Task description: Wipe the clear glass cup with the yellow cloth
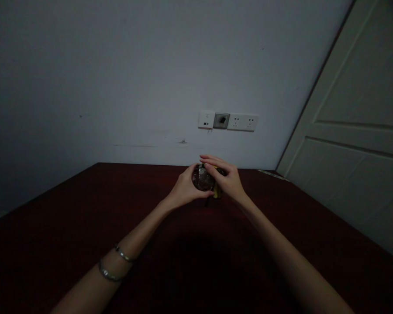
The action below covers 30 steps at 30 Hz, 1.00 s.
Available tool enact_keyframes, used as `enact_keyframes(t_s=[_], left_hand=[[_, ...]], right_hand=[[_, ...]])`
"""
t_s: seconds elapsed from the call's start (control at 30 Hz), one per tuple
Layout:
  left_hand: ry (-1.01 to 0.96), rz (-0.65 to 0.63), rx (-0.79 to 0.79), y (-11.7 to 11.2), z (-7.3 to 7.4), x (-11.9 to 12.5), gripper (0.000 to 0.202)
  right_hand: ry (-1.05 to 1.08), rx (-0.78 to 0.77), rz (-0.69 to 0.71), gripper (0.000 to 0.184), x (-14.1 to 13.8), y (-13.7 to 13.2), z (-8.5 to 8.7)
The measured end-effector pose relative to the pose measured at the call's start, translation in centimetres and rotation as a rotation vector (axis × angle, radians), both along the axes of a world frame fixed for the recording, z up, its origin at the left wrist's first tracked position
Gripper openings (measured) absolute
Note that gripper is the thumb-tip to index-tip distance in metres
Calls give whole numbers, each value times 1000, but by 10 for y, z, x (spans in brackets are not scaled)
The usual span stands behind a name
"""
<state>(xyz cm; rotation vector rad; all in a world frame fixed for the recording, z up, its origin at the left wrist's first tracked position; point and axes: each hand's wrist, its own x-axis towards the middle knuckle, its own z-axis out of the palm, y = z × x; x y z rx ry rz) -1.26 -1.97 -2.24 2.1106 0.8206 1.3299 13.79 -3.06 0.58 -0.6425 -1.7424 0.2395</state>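
A round, see-through container (203, 178) with a shiny dark surface, like a small glass jar or cup, is held over the table in front of me. My left hand (187, 187) curves around its left side and underside, thumb up by the rim. From the right, my right hand (227, 176) closes over a yellow item (217, 190) pressed against the container's side, thumb at the container's upper edge. Most of the yellow item is hidden by my fingers, so its kind is unclear. A small dark strip hangs just below the container.
The dark red table (144, 192) stretches to a pale wall (134, 87). Wall sockets (243, 122) and a grey switch plate (222, 121) sit behind my hands. A panelled white door (356, 144) stands at the right. Two bracelets (109, 272) ring my left forearm.
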Motion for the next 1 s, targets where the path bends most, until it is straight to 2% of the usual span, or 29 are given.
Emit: enact_keyframes(t_s=[0.2,0.3,0.43,0.57,0.8,1.0], left_hand=[[-9,17,-9,5,-1,2,64],[-25,31,-14,6,0,2,59],[-40,8,-57,3,4,2,67],[-45,8,-84,2,4,2,63],[-146,-85,-202,3,5,4,62],[-257,-171,-323,1,10,5,66]], right_hand=[[-330,276,-32,26,-1,-12,2],[-385,342,-29,26,0,-13,3],[-218,243,-61,24,-1,-9,2],[-60,91,-26,22,-2,-5,1],[-131,146,60,23,3,-7,2],[145,-34,73,18,0,-1,0]])
